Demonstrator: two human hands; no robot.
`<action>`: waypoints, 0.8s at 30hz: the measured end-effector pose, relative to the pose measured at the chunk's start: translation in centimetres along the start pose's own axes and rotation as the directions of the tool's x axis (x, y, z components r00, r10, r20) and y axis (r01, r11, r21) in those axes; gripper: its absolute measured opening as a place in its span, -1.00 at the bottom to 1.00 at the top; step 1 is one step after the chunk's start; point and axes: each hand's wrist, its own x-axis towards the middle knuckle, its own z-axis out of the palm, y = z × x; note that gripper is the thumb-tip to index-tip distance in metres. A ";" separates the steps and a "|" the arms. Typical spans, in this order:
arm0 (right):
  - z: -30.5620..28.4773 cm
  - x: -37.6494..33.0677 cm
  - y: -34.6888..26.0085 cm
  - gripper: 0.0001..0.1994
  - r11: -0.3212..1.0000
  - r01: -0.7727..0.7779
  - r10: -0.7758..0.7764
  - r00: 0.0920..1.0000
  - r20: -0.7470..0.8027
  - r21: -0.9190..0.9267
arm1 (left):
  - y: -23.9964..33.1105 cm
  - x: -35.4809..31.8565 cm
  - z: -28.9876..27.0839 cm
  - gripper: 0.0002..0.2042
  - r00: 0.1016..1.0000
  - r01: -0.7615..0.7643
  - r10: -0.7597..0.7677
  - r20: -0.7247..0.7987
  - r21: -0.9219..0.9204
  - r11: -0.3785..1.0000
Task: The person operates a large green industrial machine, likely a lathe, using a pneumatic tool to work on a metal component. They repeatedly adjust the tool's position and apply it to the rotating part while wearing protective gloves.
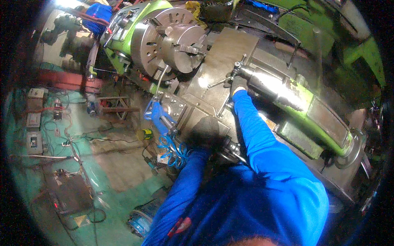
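My right hand (238,83), in a dark glove, reaches out to the front end of the lathe's tailstock barrel (262,82). Its fingers look closed beside a metal piece with thin bar handles (235,70); what exactly lies inside them is hidden. In a dark glove too, my left hand (205,130) rests over the near part of the lathe carriage (191,96). Shadow hides how its fingers lie. Left of it, a blue air gun (158,117) with a coiled blue hose (172,152) hangs at the carriage edge.
The big lathe chuck (184,49) and slotted faceplate (143,47) stand at the far left of the carriage. A handwheel (352,149) sits at the tailstock's right end. Cables and boxes (34,141) lie on the green floor (119,201) at left, near a blue drum-like container (141,221).
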 end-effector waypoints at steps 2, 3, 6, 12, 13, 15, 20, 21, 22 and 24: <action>-0.3 0.0 -0.4 -0.68 0.931 -0.049 0.064 0.997 -0.029 0.362 | 0.2 0.6 -0.2 -0.83 1.000 -0.017 0.017 -0.025 0.003 1.000; -0.7 0.5 -0.2 -0.66 0.993 0.011 -0.010 1.000 -0.016 0.119 | 0.3 0.7 -0.3 -0.83 0.999 -0.021 0.021 -0.035 0.006 1.000; -2.7 2.9 0.9 -0.61 0.916 0.161 -0.170 0.985 0.008 -0.368 | 0.6 1.5 -0.6 -0.83 0.995 -0.043 0.045 -0.086 0.026 0.999; -4.5 -2.0 0.1 -0.51 0.571 0.226 -0.246 0.964 0.098 -0.789 | -0.2 1.1 0.2 -0.82 0.982 -0.023 0.026 -0.186 0.014 1.000; -4.9 -4.1 -0.8 -0.53 0.587 0.225 -0.232 0.967 0.105 -0.778 | -0.1 1.0 0.2 -0.81 0.979 -0.043 0.048 -0.197 0.030 0.999; -6.2 -5.3 0.3 -0.60 0.676 0.202 -0.253 0.967 0.034 -0.708 | 0.0 1.5 0.3 -0.79 0.969 -0.088 0.099 -0.225 0.060 0.994; -6.3 -12.8 0.4 -0.71 0.221 0.333 -0.640 0.759 0.122 -0.916 | 1.6 2.4 -2.9 -0.73 0.990 0.139 -0.138 0.027 -0.019 0.990; -6.9 -12.8 1.1 -0.73 0.378 0.405 -0.608 0.786 0.106 -0.832 | 1.7 2.5 -3.6 -0.72 0.981 0.185 -0.182 0.069 -0.037 0.982; -7.5 -12.5 2.5 -0.73 0.525 0.454 -0.573 0.814 0.096 -0.720 | 1.4 2.4 -2.1 -0.72 0.983 0.164 -0.162 0.088 -0.026 0.986; -8.5 -12.8 2.6 -0.77 0.781 0.437 -0.457 0.887 0.068 -0.446 | 1.4 2.5 -2.1 -0.72 0.989 0.139 -0.136 0.063 -0.044 0.989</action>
